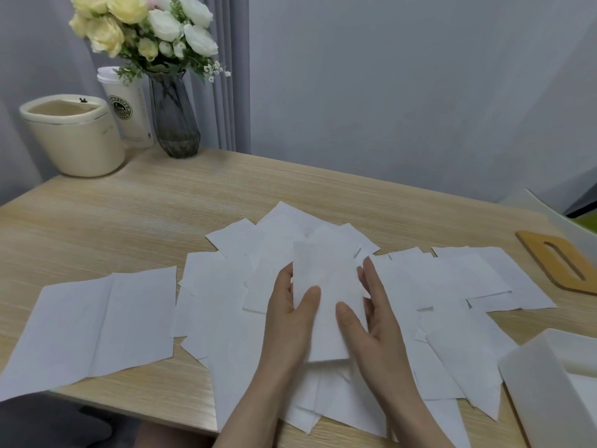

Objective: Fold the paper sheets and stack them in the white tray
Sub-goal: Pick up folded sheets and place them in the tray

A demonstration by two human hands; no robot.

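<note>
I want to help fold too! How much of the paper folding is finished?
Not much looks finished. The white tray at the right shows no folded papers in its visible part. In hand: the left hand and right hand hold one narrow folded sheet between them. Left to do: the many loose sheets spread over the table, including a big sheet at the left.

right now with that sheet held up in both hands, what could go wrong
The folded sheet is only pinched by the left hand and right hand, so it may spring open. Carrying it to the white tray could drag loose sheets lying beside it off the table edge.
</note>
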